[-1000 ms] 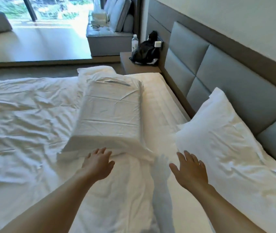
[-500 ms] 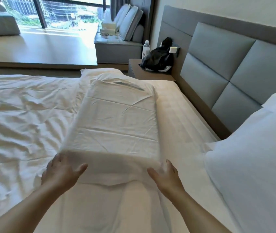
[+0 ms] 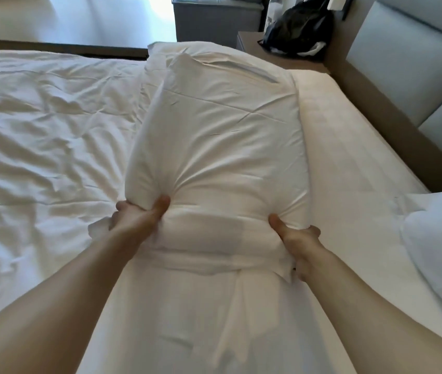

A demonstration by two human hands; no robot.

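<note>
A long white pillow [image 3: 219,136] lies lengthwise on the bed in front of me, its near end bunched up. My left hand [image 3: 136,220] grips the near left corner, thumb pressed into the top and fingers hidden underneath. My right hand [image 3: 298,241] grips the near right corner the same way, thumb on top. The pillowcase's loose open end [image 3: 214,265] spreads flat on the sheet between my forearms.
A wrinkled white duvet [image 3: 39,147] covers the bed's left side. A second white pillow [image 3: 441,238] lies at the right edge. The grey padded headboard [image 3: 414,76] runs along the right. A black bag [image 3: 295,31] sits on the bedside table beyond the pillow.
Both hands went from resting open at the pillow's near end to clutching its two near corners. The pillow's near end is now squeezed and raised. My view has moved closer and lower.
</note>
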